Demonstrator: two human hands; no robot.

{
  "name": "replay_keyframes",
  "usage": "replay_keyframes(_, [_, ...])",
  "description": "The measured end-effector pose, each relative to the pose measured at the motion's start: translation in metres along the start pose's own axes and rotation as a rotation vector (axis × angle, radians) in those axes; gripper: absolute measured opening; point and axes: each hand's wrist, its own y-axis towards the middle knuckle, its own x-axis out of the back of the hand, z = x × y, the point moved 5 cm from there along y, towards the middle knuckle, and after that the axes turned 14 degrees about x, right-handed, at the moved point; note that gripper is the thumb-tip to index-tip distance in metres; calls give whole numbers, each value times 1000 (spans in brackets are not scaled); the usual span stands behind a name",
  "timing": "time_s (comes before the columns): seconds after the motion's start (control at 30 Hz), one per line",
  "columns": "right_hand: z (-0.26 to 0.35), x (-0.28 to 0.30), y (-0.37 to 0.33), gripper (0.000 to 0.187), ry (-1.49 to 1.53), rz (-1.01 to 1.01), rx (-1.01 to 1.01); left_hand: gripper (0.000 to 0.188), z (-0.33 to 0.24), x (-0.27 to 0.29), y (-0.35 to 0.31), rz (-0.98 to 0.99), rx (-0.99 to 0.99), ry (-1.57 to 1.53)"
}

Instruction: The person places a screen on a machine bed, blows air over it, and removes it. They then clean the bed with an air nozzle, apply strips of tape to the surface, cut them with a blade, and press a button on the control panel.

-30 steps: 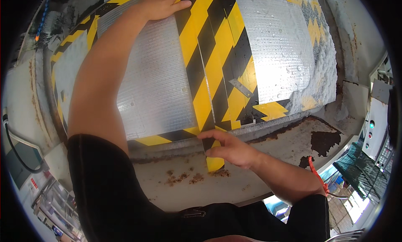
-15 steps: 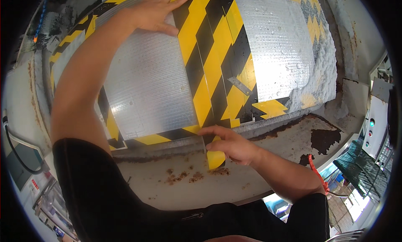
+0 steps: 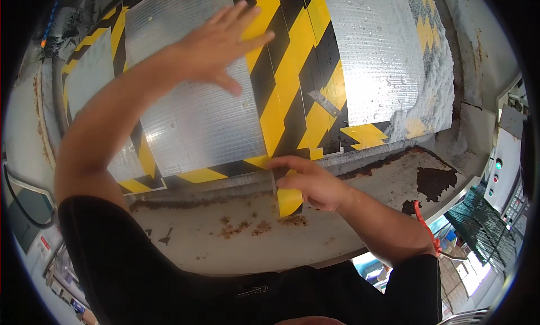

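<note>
1. Toward 11 o'clock from the middle of the view, the left hand (image 3: pixel 216 50) is seen wide open, with the thumb and fingers spread apart, and nothing is held by it. It is placed over the left silver sheet (image 3: pixel 199 128), which lies toward 10 o'clock. Because the hand is blurred, it cannot be told whether any surface is touched.

2. Just off the middle, toward 4 o'clock, the right hand (image 3: pixel 315 184) is kept partly closed. The striped tape (image 3: pixel 289 204) is held near its lower end by the thumb and forefinger; the other fingers are curled and partly hidden. How firmly it is pinched cannot be told.

3. The yellow and black tape is seen with its loose end toward 5 o'clock, hanging over the rusty ledge (image 3: pixel 214 249). Above the hand, a broad striped band (image 3: pixel 287 72) is extended upward toward 12 o'clock, between the two silver sheets.

4. Between 1 and 2 o'clock, the right silver sheet (image 3: pixel 377 61) is covered with droplets. Nearer to the middle, a small metal strip (image 3: pixel 324 103) is laid obliquely on the band.

5. Toward 2 o'clock, the stripes are partly covered by a rough whitish crust (image 3: pixel 441 91).
</note>
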Motion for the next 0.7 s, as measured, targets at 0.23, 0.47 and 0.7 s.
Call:
replay_keyframes(0.23, [-5, 2, 0, 50, 30, -17, -2, 128, -58, 16, -39, 317, -88, -374])
replay_keyframes(0.47, [-4, 2, 0, 51, -47, -38, 31, 119, -99, 32, -66, 317, -130, -386])
replay_keyframes(0.7, [0, 13, 2, 50, -374, 19, 188, 121, -136, 39, -89, 386, -263, -539])
